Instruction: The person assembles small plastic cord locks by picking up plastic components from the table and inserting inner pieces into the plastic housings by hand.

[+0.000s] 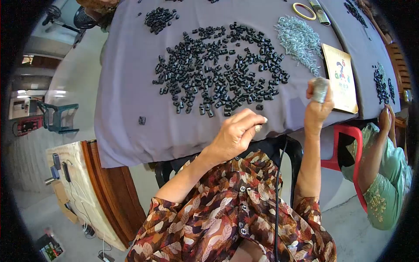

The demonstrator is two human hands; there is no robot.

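Note:
My left hand (235,136) is held above the front edge of the cloth-covered table, thumb and fingers pinched together. Whatever may be between its fingertips is too small to make out. My right hand (317,108) is raised to the right, its fingers wrapped round a silver-grey cylinder (321,90) smeared by motion. Many small black plastic pieces (218,72) lie spread over the cloth beyond my left hand. Behind my right hand is a heap of small silvery metal pieces (299,41). A booklet (341,81) with a coloured cover lies just beside that hand.
A yellowish ring-shaped roll (304,12) lies at the far right. One black piece (142,120) sits apart at the left. Another person's hand (385,118) touches more black pieces (381,87) on the right. A red chair (360,161) and a dark cable (278,192) are nearby.

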